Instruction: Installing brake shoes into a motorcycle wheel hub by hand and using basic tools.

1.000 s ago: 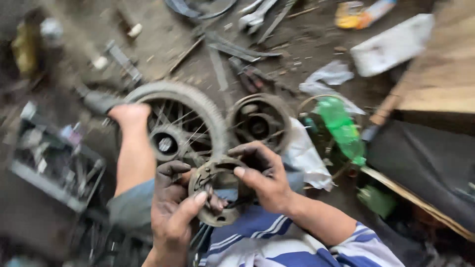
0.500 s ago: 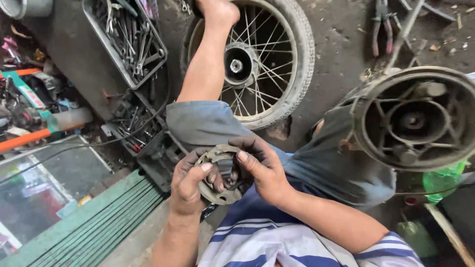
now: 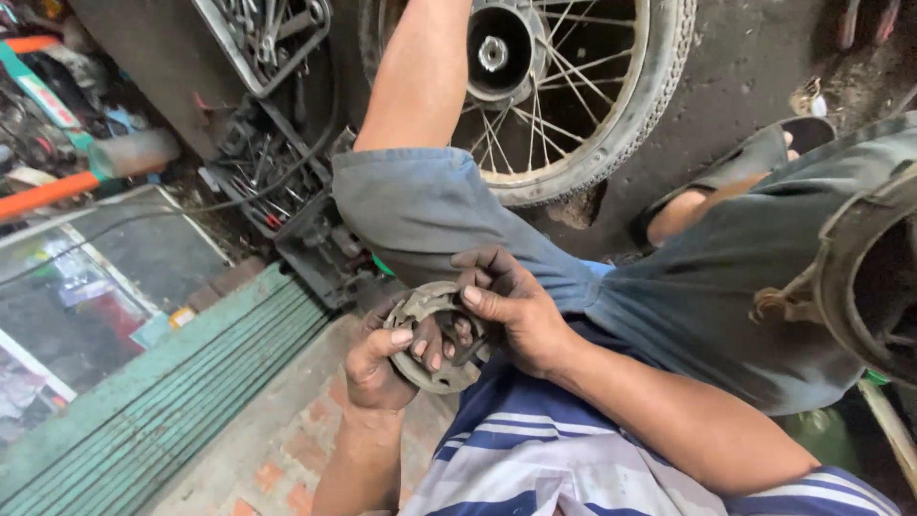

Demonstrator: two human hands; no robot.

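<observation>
A person seated low, seen from above, holds a round, grimy grey metal brake plate (image 3: pixel 432 336) in both hands over the lap. The left hand (image 3: pixel 377 368) grips it from below and from the outer side, thumb laid across the rim on the near face, the other fingers (image 3: pixel 432 346) curled through the open middle so their tips show inside the ring. The right hand (image 3: pixel 511 311) closes on the opposite edge from above, its thumb pressed on the rim and its fingers hooked over the top. The plate sits between the two hands, tilted towards the viewer, just in front of a blue and white striped shirt (image 3: pixel 535 459). Beyond the fingers lie grey shorts (image 3: pixel 449 210), a spoked wheel with a black tyre (image 3: pixel 564 86) and a tray of tools (image 3: pixel 267 38).
</observation>
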